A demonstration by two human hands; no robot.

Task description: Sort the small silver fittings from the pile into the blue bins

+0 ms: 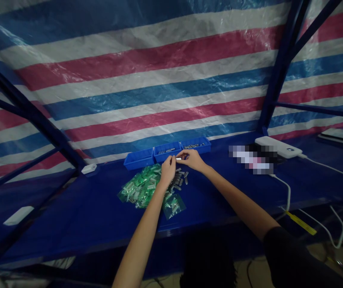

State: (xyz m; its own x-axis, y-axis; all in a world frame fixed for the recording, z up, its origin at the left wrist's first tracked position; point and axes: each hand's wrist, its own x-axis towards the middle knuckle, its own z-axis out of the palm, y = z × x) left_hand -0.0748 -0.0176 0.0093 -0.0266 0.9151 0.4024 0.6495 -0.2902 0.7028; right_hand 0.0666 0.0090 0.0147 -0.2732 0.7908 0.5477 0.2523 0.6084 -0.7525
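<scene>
A small bright metallic piece (178, 159) lies between my two hands, in front of the blue bins. The fingers of my right hand (190, 158) pinch its right end. My left hand (168, 169) is closed at its left end, its fingertips close to those of the right. Below my left hand, a heap of green-tinted clear plastic bags (143, 187) with small parts inside covers part of the blue table (213, 196). Several loose grey metal pieces (178, 180) lie right of the heap. One separate small bag (174, 205) rests nearer the front edge.
Three joined blue bins stand behind my hands: the left (139, 159), middle (167, 151) and right (195, 145), the latter two holding small metal parts. A white power bank (279, 147) with cables is at the right. Blue frame posts (275, 86) rise before a striped tarp (159, 72).
</scene>
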